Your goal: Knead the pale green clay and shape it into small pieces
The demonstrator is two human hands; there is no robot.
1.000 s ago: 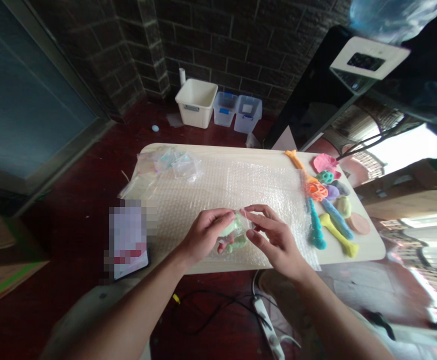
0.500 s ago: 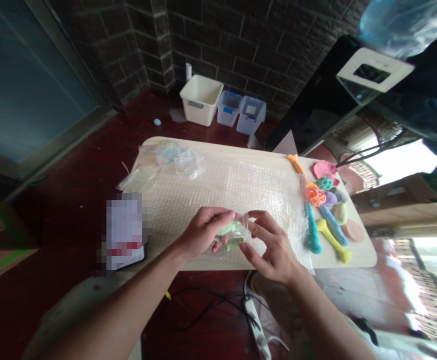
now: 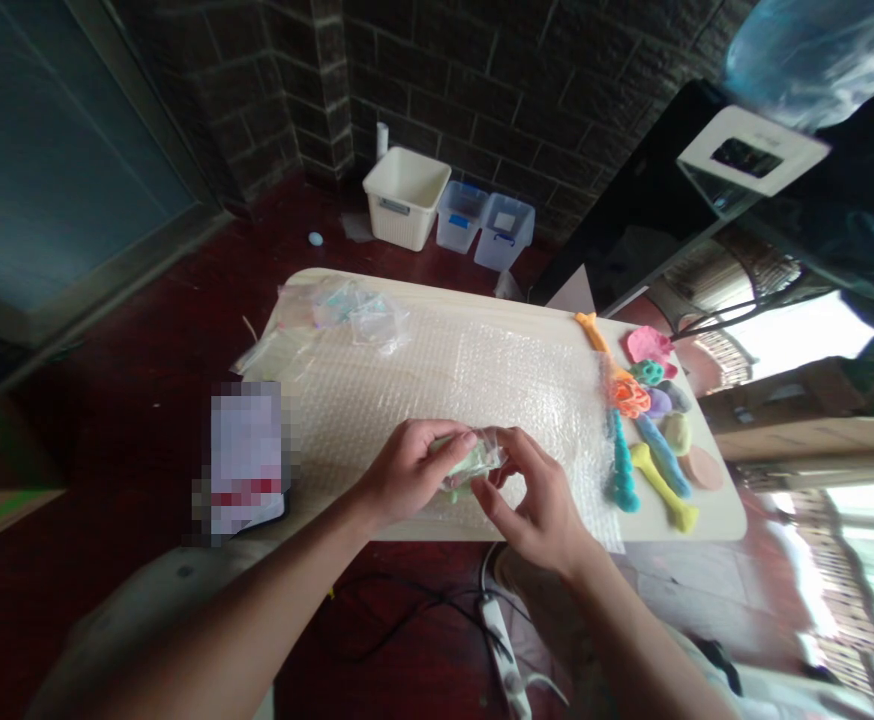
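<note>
My left hand [image 3: 407, 470] and my right hand [image 3: 534, 495] meet over the near edge of a pale table [image 3: 482, 300]. Between them they pinch a small clear plastic bag [image 3: 471, 462] with light green and pink clay pieces inside. The left thumb and fingers close on the bag's left side, and the right fingers curl onto its right side. A bubble wrap sheet [image 3: 467, 380] lies on the table under both hands.
Several coloured clay shapes [image 3: 651, 420] lie in a row at the table's right end. Crumpled clear bags [image 3: 347, 315] sit at the far left corner. A phone [image 3: 246, 460] lies at the near left. A white bin [image 3: 405, 195] and two clear boxes [image 3: 486, 220] stand by the brick wall. A power strip [image 3: 501, 650] lies on the floor.
The right fingers have closed in further onto the bag, and both hands have drawn closer together. The view has shifted slightly.
</note>
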